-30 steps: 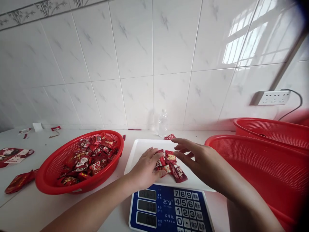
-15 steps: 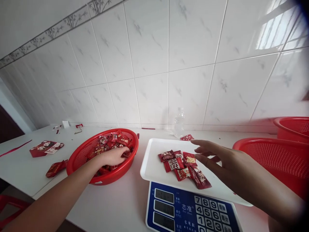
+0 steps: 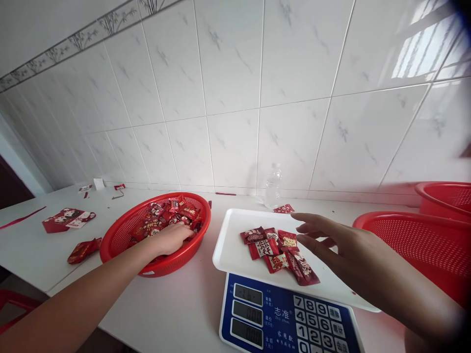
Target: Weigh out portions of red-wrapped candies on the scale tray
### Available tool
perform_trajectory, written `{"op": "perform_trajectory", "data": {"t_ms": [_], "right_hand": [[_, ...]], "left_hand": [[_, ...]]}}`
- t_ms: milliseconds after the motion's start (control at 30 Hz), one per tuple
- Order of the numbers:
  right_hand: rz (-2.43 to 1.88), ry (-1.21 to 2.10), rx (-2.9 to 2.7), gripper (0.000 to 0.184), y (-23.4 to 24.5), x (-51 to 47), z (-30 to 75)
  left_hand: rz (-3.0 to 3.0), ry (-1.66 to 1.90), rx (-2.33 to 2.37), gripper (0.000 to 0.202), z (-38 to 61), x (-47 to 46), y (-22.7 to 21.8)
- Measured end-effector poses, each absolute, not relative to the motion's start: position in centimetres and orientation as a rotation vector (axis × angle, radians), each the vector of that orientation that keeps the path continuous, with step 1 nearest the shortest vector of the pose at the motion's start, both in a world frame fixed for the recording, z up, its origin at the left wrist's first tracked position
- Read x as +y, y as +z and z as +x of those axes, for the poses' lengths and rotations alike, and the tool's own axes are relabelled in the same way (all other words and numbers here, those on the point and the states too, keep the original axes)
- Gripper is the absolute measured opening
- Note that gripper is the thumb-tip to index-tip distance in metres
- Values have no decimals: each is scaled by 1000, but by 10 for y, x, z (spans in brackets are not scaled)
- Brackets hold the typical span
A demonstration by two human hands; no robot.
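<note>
My left hand (image 3: 171, 238) reaches into a round red basket (image 3: 121, 235) full of red candy packets (image 3: 176, 214); its fingers curl down among them, and what they hold is hidden. My right hand (image 3: 331, 240) hovers with fingers spread just right of several red candy packets (image 3: 279, 247) lying on the white tray (image 3: 231, 250) of a blue digital scale (image 3: 279, 318). The right hand holds nothing.
Two large red baskets (image 3: 423, 245) stand at the right. A clear plastic bottle (image 3: 273, 186) stands by the tiled wall, with a loose packet (image 3: 284, 209) behind the tray. Red paper boxes (image 3: 66, 219) and a red wrapper (image 3: 83, 250) lie at the left, near the counter's front edge.
My left hand left the scale tray and moved left into the round basket, where it now sits lower among the candies. My right hand has hardly moved.
</note>
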State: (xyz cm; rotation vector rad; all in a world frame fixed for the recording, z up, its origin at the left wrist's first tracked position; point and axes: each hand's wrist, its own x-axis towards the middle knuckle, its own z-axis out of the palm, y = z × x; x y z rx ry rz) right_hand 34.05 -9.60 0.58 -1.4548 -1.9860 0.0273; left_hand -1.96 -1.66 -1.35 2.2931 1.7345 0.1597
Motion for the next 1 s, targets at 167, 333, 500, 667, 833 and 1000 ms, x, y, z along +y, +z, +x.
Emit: {"op": "perform_trajectory", "data": {"t_ms": [167, 333, 500, 667, 833, 1000], "right_hand": [[-1466, 11, -1984, 39, 5, -96, 342], [-1442, 18, -1980, 38, 7, -96, 341], [-1462, 22, -1996, 37, 7, -94, 339], [-1467, 17, -1996, 38, 4, -92, 338], [-1457, 66, -2008, 37, 3, -91, 332], [-1399, 362, -1981, 37, 9, -99, 320]], "left_hand": [[2242, 147, 1719, 21, -38, -9, -4], [2187, 224, 1794, 20, -56, -6, 11], [2176, 386, 1886, 23, -59, -8, 23], [2158, 604, 1971, 27, -43, -10, 32], [2087, 943, 1571, 34, 4, -27, 36], [2010, 1068, 1065, 27, 64, -50, 29]]}}
